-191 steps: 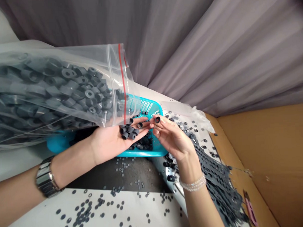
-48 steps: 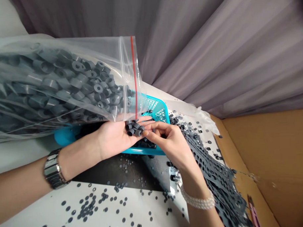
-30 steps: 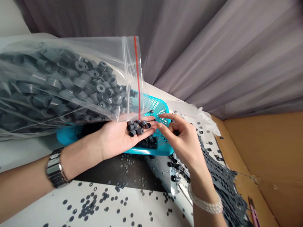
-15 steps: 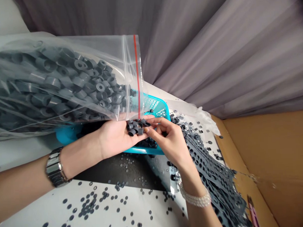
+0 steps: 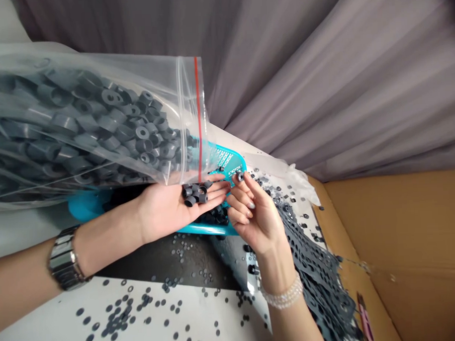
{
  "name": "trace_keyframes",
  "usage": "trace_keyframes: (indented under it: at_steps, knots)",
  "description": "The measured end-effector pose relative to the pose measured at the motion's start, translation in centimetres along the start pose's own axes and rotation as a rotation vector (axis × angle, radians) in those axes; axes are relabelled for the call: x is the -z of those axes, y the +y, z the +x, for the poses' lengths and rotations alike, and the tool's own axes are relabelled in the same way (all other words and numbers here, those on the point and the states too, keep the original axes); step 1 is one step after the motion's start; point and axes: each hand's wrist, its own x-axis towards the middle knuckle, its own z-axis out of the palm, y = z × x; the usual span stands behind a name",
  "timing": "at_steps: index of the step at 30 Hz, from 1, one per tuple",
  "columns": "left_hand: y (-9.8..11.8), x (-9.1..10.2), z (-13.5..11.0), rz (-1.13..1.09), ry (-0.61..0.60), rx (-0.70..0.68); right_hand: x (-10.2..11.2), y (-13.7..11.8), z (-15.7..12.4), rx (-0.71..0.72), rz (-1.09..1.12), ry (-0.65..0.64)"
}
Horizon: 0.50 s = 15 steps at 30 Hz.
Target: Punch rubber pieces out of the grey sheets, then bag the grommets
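Observation:
My left hand (image 5: pixel 165 205) lies palm up with its fingers stretched out, carrying several small grey rubber rings (image 5: pixel 194 193) in a loose heap. Just right of it, my right hand (image 5: pixel 257 214) is closed, with one short grey rubber ring (image 5: pixel 240 176) pinched between thumb and forefinger, its hole visible. A large clear zip bag (image 5: pixel 149 69) with a red strip hangs over the left hand, full of bigger and smaller grey rings. Beneath both hands is a turquoise basket (image 5: pixel 207 229) with dark pieces inside, partly hidden by the hand and bag.
Loose dark discs (image 5: pixel 118 313) are scattered over the white table (image 5: pixel 151 337). Perforated dark rubber sheets (image 5: pixel 321 276) lie to the right, beside a cardboard panel (image 5: pixel 401 234). Pink-handled cutters (image 5: pixel 365 322) rest at lower right. A grey curtain (image 5: pixel 283 64) hangs behind.
My right hand has lifted off the left palm and turned, raising a ring between its fingertips. The rest of the heap stays on my left palm. The whole view has shifted slightly.

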Motion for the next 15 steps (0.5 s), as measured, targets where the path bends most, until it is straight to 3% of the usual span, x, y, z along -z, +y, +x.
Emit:
trace_keyframes:
  at_steps: [8, 11, 15]
  knots:
    - [0.0, -0.1, -0.1, 0.018, 0.023, -0.038, 0.6, 0.0, 0.1, 0.046, -0.029, 0.098]
    - [0.0, 0.0, 0.0, 0.015, 0.035, -0.061, 0.1, 0.4, 0.0, 0.129, -0.259, 0.144]
    - [0.0, 0.4, 0.3, 0.042, 0.068, -0.104, -1.1, 0.9, -0.6, 0.260, -0.701, 0.110]
